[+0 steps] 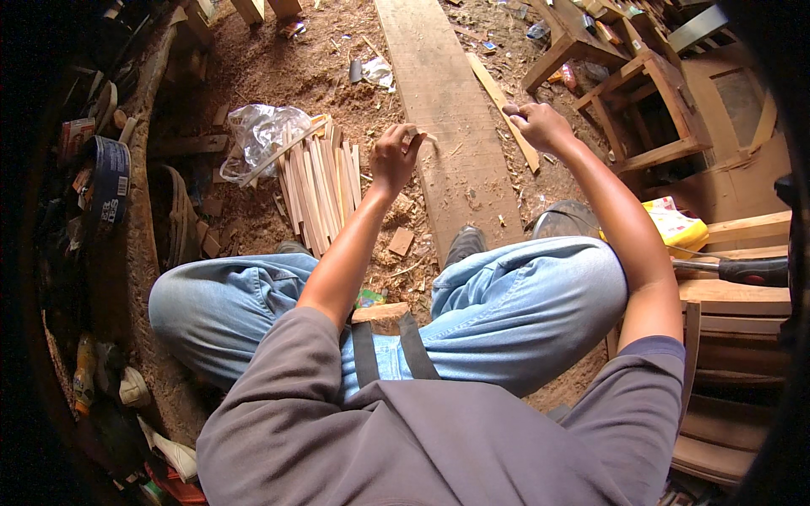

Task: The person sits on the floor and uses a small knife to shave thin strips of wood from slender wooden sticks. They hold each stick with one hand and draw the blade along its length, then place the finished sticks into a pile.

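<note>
My left hand (395,158) is raised over the left edge of a long wide wooden plank (460,181). Its fingers are closed in a pinch, and a small pale piece (431,137), apparently wood, sticks out at the fingertips. Beyond the plank's right edge, my right hand (542,128) is curled closed above a thin pale wooden strip (525,148) on the ground. Whatever the right fingers may hold is too small to make out. Wood shavings lie scattered on the plank between my knees and its far end.
Left of the plank lies a stack of thin wooden slats (316,190) beside a clear plastic bag (263,135). Wooden stool frames (650,114) stand at the far right. A yellow packet (682,229) and a dark-handled tool (753,271) rest near my right elbow. Sawdust covers the ground.
</note>
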The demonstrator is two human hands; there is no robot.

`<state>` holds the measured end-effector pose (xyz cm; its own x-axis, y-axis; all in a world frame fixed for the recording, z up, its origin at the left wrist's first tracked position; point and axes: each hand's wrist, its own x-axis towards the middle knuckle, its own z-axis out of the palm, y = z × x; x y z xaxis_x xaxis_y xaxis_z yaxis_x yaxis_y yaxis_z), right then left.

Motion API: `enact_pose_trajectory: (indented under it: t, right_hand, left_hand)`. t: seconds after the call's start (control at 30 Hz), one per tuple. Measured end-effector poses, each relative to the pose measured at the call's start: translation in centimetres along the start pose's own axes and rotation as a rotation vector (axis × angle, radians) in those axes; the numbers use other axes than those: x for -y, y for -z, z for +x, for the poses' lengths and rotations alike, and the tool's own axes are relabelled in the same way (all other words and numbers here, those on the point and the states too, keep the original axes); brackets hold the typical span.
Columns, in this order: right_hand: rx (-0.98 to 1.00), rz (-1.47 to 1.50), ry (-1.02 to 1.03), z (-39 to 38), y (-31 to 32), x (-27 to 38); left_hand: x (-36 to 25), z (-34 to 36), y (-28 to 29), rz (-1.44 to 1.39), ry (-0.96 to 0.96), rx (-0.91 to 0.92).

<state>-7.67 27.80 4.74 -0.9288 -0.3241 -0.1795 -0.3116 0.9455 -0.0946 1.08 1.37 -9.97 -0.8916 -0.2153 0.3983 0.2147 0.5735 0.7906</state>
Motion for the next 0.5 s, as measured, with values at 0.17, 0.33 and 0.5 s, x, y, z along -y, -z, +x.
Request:
enact_pose_trajectory:
  t: [0.17,0.33,0.5]
  right_hand:
    - [-0.032,0.030,0.041,0.4,-0.2,-0.2]
    - [-0.114,0.244,0.104,1.0,0.4,0.3]
    - [-0.255,0.505,0.293,0.8,2.7,3.3]
  left_hand:
    - [-2.9,1.7,0.9,-0.087,-0.125,-0.091]
    - [-6.0,3.5,1.5,-0.408,-0.061,-0.191]
    - [-9.0,4.5,3.6,-0.886,0.119,-0.124]
